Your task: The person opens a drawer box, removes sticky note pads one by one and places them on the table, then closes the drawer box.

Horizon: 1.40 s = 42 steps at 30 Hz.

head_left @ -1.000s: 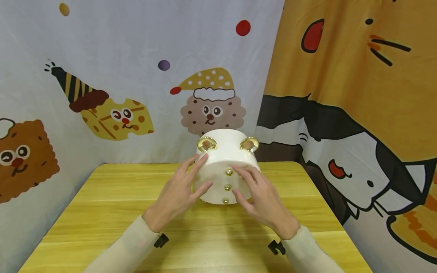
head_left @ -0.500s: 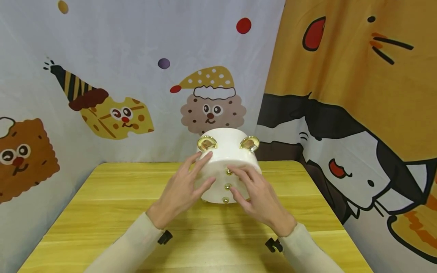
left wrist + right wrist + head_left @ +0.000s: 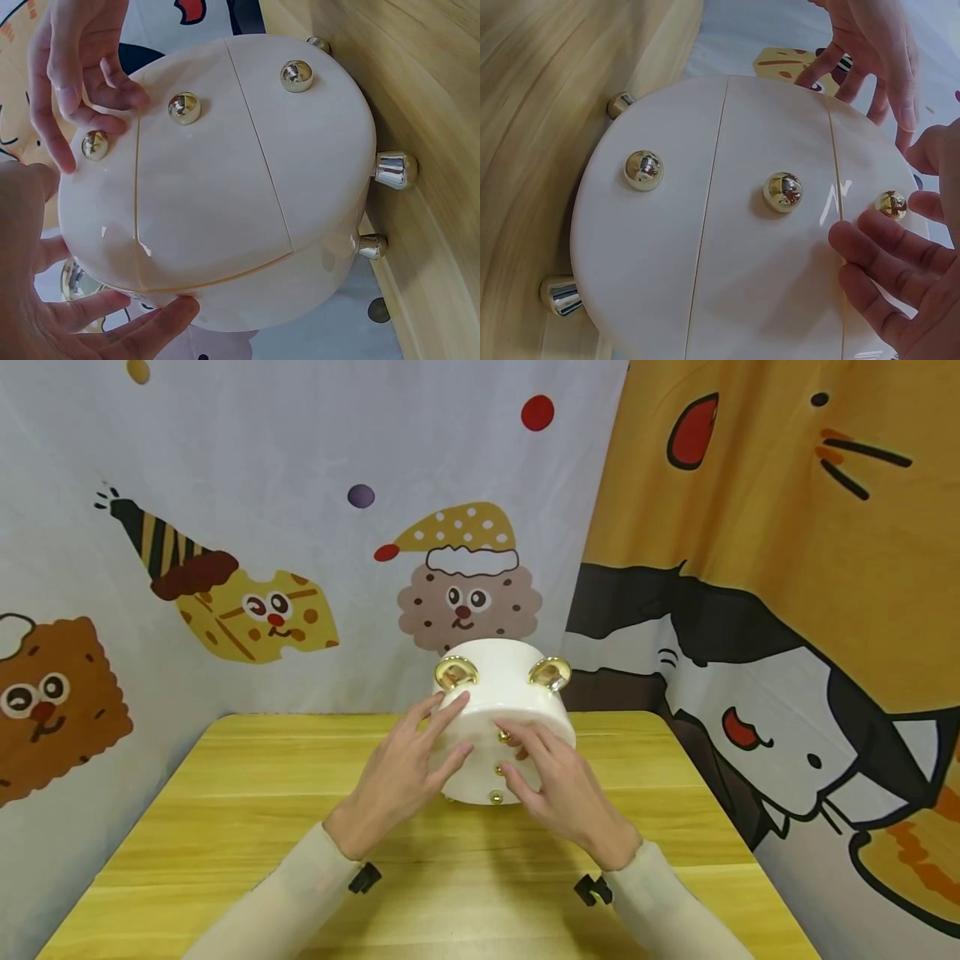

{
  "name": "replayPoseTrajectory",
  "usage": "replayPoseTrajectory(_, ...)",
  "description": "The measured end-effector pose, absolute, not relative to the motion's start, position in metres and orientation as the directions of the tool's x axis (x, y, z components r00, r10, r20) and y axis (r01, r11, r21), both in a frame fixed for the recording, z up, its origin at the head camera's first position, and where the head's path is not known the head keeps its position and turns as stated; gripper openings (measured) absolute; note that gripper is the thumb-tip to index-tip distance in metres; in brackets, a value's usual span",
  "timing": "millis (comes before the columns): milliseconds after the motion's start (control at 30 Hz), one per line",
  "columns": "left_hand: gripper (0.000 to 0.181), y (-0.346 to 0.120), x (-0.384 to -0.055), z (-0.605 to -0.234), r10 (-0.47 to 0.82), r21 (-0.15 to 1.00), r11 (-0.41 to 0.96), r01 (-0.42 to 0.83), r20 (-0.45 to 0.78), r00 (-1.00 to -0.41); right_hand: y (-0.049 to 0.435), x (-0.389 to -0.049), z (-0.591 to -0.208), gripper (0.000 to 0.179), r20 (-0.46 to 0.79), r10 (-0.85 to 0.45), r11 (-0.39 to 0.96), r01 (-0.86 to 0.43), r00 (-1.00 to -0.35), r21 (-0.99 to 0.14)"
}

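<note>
A white, rounded box (image 3: 476, 783) with three drawer fronts, like a small jewelry box, stands on the table, its front towards me. Each drawer has a round gold knob, and two gold ears (image 3: 551, 673) stick out above. My left hand (image 3: 392, 785) spreads its fingers at the upper left edge, with fingertips against the box in the left wrist view. Over the front, my right hand (image 3: 572, 797) has its lightly bent fingers right beside the top knob (image 3: 891, 204). The middle knob (image 3: 783, 192) and bottom knob (image 3: 643, 170) lie beneath. All the drawers look flush.
Gold feet (image 3: 395, 169) hold the box up near the back of the wooden table (image 3: 262, 843). Behind it hangs a cloth (image 3: 300, 435) printed with cartoon snacks, and an orange cloth with cat drawings (image 3: 795, 527) hangs at the right.
My right hand has shifted a little left, its fingers now closer about the top knob. My left hand has slid slightly right along the box's edge. The box has stayed put.
</note>
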<state>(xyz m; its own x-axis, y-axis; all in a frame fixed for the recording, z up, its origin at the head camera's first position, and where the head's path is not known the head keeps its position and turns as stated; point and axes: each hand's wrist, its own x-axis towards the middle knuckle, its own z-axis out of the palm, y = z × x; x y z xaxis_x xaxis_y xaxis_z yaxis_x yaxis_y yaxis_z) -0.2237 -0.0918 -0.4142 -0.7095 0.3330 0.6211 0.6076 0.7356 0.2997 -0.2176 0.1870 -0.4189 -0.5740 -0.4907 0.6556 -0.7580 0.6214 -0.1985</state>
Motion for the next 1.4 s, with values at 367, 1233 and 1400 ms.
replayPoseTrajectory(367,0.068,-0.09,-0.224,-0.414,0.33,0.263,0.726,0.635,0.677,-0.657,0.18,-0.224,-0.418,0.045,0.703,-0.457,0.58,-0.782,-0.544,-0.228)
replayPoseTrajectory(1233,0.056,-0.088,-0.232,-0.414,0.3,0.233,0.702,0.672,0.76,-0.577,0.173,-0.236,-0.416,0.029,0.734,-0.415,0.59,-0.773,-0.537,-0.232)
replayPoseTrajectory(1400,0.057,-0.089,-0.231,-0.416,0.3,0.237,0.697,0.676,0.761,-0.576,0.172,-0.236,-0.416,0.03,0.742,-0.413,0.585,-0.779,-0.528,-0.228)
